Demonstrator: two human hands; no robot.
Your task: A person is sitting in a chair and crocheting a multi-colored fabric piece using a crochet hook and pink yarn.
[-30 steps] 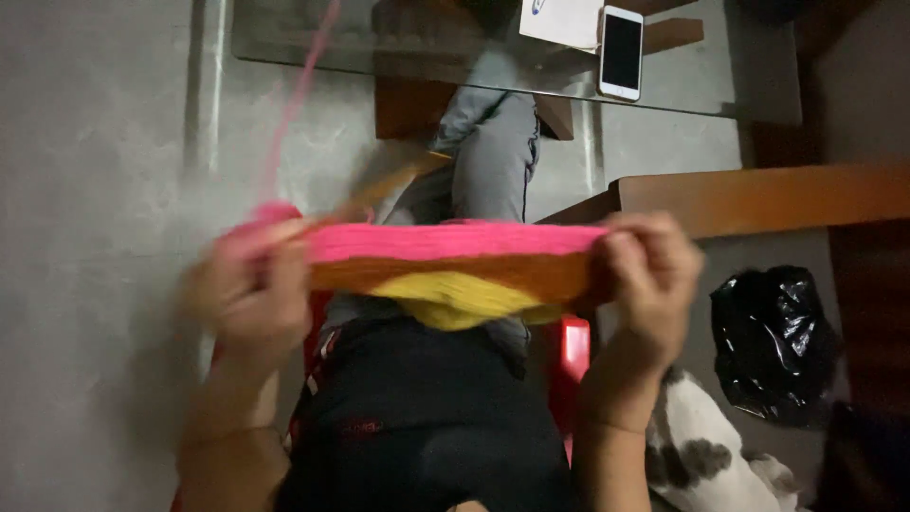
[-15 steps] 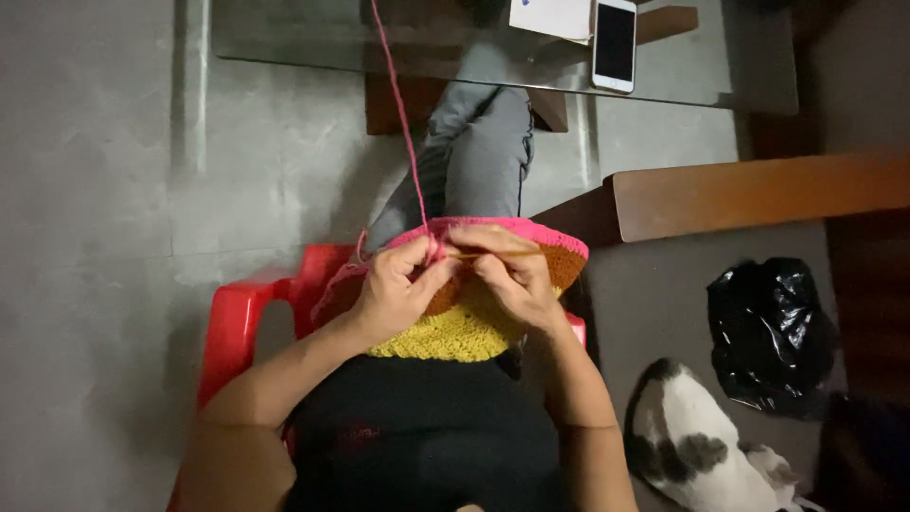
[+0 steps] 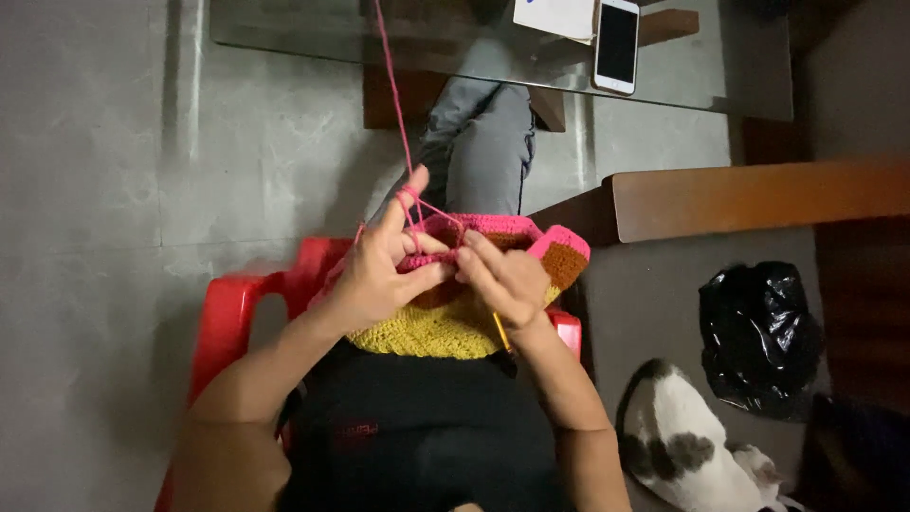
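Two bare hands work one crocheted piece of pink, brown and yellow yarn (image 3: 445,327) that lies in the person's lap, over a black top, above a red plastic chair (image 3: 232,308). The left hand (image 3: 374,275) pinches the pink top edge of the crocheted piece between thumb and fingers, its index finger raised with one strand of pink yarn (image 3: 391,85) looped over it; the strand runs up and away toward the top of the view, over the glass tabletop (image 3: 284,28). The right hand (image 3: 502,280) is closed on one thin yellowish crochet hook (image 3: 500,332), whose shaft sticks out below the hand; the hook's tip is hidden at the pink edge, just beside the left fingers. The two hands touch or nearly touch at the pink rim. On the glass tabletop lie one white-framed smartphone with a dark screen (image 3: 617,43) and one white sheet of paper (image 3: 557,16), just beside each other. One leg in grey trousers (image 3: 488,152) stretches under the table. To the right stand one brown wooden bench or board (image 3: 758,194) and one crumpled black plastic bag (image 3: 758,337), contents hidden. One white animal with grey-brown patches (image 3: 678,446) lies on the floor near the right elbow.
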